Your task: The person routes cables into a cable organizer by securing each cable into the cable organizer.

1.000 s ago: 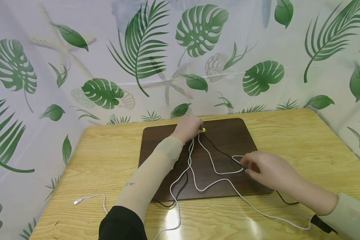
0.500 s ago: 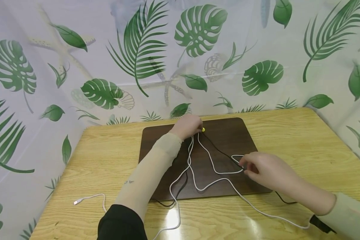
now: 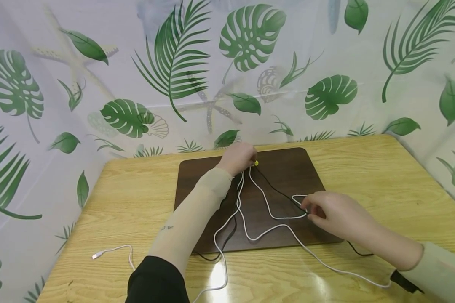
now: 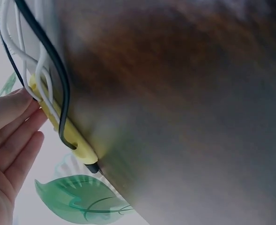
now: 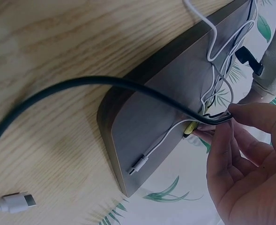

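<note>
A yellow cable organizer (image 4: pixel 74 138) lies near the far edge of a dark brown board (image 3: pixel 284 160), with white cables (image 4: pixel 44 70) and black ones running through it. My left hand (image 3: pixel 236 159) pinches one end of it between thumb and fingers, as the left wrist view shows; in the head view the hand hides most of it. Over the right part of the board, my right hand (image 3: pixel 333 212) pinches a black cable (image 5: pixel 91 80) between thumb and fingertips. From there the black cable (image 3: pixel 274 187) runs back to the organizer. Its far end is out of sight.
Loose white cables (image 3: pixel 284 227) trail across the board onto the wooden table (image 3: pixel 136 189). A white USB plug (image 3: pixel 97 255) lies at the table's left. Another small white plug (image 5: pixel 138 165) rests on the board. A leaf-patterned sheet (image 3: pixel 197 84) hangs behind.
</note>
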{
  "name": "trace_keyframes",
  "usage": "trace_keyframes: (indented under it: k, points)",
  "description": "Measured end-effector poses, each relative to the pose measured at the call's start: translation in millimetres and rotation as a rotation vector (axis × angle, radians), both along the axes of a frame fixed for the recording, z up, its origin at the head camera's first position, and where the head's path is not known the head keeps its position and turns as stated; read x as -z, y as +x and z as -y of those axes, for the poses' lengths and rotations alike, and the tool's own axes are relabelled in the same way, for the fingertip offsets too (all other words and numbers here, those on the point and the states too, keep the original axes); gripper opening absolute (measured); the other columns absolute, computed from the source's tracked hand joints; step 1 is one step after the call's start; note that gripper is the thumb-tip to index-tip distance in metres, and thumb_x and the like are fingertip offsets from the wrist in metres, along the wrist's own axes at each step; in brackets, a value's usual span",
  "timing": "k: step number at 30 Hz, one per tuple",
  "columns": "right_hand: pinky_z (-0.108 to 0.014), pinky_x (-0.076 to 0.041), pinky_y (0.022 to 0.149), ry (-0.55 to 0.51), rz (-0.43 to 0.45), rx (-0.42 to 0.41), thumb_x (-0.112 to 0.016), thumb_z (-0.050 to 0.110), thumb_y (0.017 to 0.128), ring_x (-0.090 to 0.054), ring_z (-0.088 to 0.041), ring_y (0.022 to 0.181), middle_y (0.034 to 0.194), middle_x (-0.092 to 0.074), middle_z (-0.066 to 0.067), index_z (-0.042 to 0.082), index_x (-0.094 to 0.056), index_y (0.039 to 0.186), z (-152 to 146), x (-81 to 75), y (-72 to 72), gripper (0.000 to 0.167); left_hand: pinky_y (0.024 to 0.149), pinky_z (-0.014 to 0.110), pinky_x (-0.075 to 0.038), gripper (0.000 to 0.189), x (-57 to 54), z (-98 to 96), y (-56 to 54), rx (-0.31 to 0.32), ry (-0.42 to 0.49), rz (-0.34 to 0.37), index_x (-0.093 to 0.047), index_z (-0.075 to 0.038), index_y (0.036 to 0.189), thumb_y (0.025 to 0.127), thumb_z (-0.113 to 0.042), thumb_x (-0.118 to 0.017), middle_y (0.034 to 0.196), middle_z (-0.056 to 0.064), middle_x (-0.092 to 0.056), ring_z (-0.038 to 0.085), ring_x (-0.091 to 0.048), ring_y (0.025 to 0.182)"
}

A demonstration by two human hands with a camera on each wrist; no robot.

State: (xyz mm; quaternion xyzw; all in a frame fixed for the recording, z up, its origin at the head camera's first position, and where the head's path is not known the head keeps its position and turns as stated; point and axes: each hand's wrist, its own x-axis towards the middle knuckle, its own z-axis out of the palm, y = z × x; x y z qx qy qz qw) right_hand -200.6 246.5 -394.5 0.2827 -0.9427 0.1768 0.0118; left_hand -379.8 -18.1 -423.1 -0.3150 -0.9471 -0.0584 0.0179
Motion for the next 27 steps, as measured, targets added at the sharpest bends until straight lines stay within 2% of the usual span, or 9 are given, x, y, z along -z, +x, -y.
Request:
trace_keyframes:
  k: [8, 16, 22, 27]
  points:
    - [-0.023, -0.045, 0.06, -0.002, 0.0, 0.004, -0.082, 0.006, 0.085, -0.051, 0.003, 0.067, 0.076, -0.062, 0.016, 0.012, -0.076, 0.101, 2.0, 2.5, 0.2, 0.018, 0.084, 0.033, -0.061, 0.007, 2.8, -3.1, 0.0, -0.035, -0.029, -0.036, -0.083, -0.014, 0.093, 0.097, -0.017, -0.079, 0.099, 0.0, -0.082, 0.018, -0.076, 0.091]
    - [-0.022, -0.045, 0.06, -0.001, -0.006, 0.008, -0.08, 0.005, 0.086, -0.05, 0.003, 0.066, 0.075, -0.061, 0.016, 0.012, -0.077, 0.101, 2.1, 2.6, 0.5, 0.017, 0.084, 0.033, -0.061, 0.011, 3.3, -3.8, 1.2, -0.024, -0.052, -0.095, -0.085, -0.015, 0.092, 0.098, -0.012, -0.076, 0.097, -0.001, -0.082, 0.018, -0.076, 0.09]
    - [-0.023, -0.045, 0.06, -0.003, -0.024, -0.001, -0.08, 0.004, 0.085, -0.052, 0.002, 0.066, 0.075, -0.061, 0.016, 0.012, -0.076, 0.099, 1.8, 2.8, 1.0, 0.017, 0.09, 0.035, -0.061, 0.014, 0.0, -4.9, 2.9, 0.008, -0.076, -0.08, -0.085, -0.014, 0.095, 0.098, -0.006, -0.074, 0.101, 0.0, -0.083, 0.02, -0.078, 0.097]
    - [-0.023, -0.045, 0.06, -0.001, -0.019, 0.005, -0.08, 0.005, 0.086, -0.052, 0.002, 0.066, 0.075, -0.062, 0.016, 0.013, -0.076, 0.099, 2.2, 3.7, 0.8, 0.016, 0.085, 0.036, -0.06, 0.018, -5.2, -8.6, 5.0, 0.011, -0.126, -0.069, -0.084, -0.014, 0.089, 0.098, -0.005, -0.072, 0.097, 0.001, -0.082, 0.019, -0.075, 0.09]
